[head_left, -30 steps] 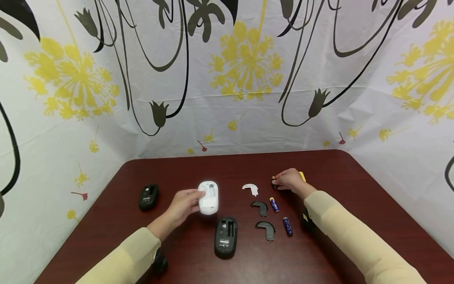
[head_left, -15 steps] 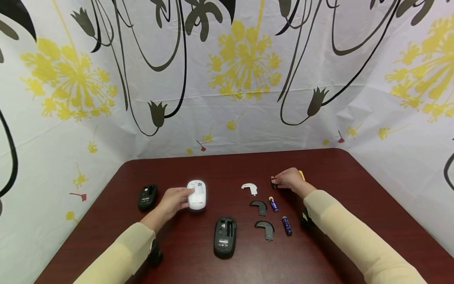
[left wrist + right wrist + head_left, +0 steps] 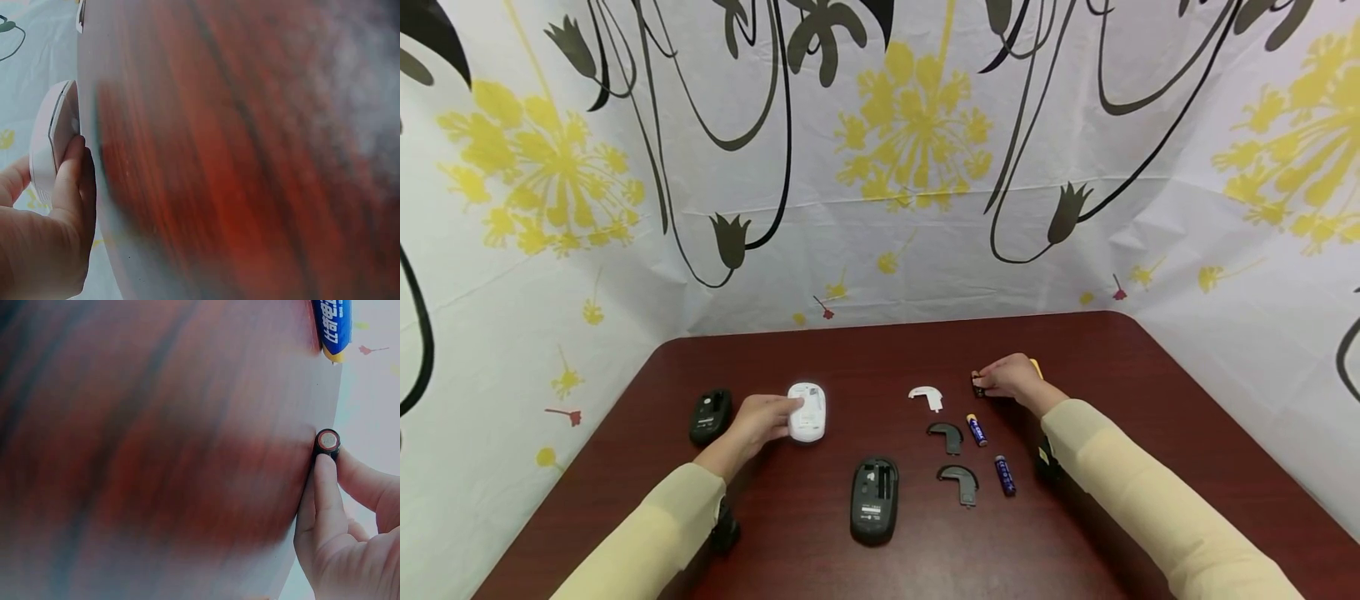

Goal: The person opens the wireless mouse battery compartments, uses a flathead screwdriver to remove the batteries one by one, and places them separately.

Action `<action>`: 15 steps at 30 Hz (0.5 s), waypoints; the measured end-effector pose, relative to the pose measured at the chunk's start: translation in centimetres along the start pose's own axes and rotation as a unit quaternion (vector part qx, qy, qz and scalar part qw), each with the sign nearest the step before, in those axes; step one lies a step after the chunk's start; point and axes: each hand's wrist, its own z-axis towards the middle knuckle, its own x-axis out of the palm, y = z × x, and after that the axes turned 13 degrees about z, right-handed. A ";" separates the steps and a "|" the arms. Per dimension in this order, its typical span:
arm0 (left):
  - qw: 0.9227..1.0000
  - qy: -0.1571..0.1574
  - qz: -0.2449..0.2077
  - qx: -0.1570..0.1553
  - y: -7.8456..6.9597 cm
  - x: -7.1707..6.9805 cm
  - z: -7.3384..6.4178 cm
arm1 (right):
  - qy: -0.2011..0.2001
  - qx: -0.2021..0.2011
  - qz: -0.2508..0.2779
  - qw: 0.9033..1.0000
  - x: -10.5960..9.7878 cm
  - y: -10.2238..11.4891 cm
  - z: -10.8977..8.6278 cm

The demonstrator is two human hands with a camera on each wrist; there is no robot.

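Observation:
In the head view my left hand (image 3: pixel 751 427) holds a white computer mouse (image 3: pixel 808 417) with its underside up. The left wrist view shows this mouse (image 3: pixel 51 128) edge-on, pinched between thumb and fingers. At the back right, my right hand (image 3: pixel 1013 380) pinches a small dark battery (image 3: pixel 977 384) at the table. Its round end (image 3: pixel 328 441) faces the right wrist camera. A white cover (image 3: pixel 928 395) lies left of that hand. Two blue batteries (image 3: pixel 976 430) lie nearer to me, beside two dark grey covers (image 3: pixel 949 437).
A large black mouse (image 3: pixel 874 502) lies underside up at the table's front middle, with its battery bay uncovered. Another black mouse (image 3: pixel 711 416) sits left of my left hand. Something yellow (image 3: pixel 1036 368) is mostly hidden behind my right hand. Patterned cloth hangs around the table (image 3: pixel 880 346).
My left hand has carried the white mouse leftward, mostly in the first half second. My right hand stays in place with the dark battery between its fingers.

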 end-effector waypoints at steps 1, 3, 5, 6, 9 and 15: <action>1.000 0.000 0.004 -0.001 0.0 0.0 0.0 | 0.000 0.001 0.001 1.000 0.0 0.0 0.0; 1.000 -0.001 0.014 -0.002 0.0 0.0 0.1 | -0.001 0.001 0.003 1.000 0.0 0.0 0.0; 1.000 -0.002 0.023 -0.002 0.0 0.0 0.2 | 0.000 -0.001 0.003 1.000 0.0 0.0 0.0; 1.000 -0.001 0.028 0.000 0.0 0.0 0.3 | 0.000 -0.001 0.002 1.000 0.0 0.0 0.0; 0.999 -0.004 0.041 0.004 0.1 -0.1 0.4 | 0.000 -0.002 0.001 1.000 0.0 -0.1 -0.1; 0.996 -0.024 0.087 0.021 0.2 -0.1 0.7 | 0.006 -0.007 -0.003 1.000 0.0 -0.1 -0.2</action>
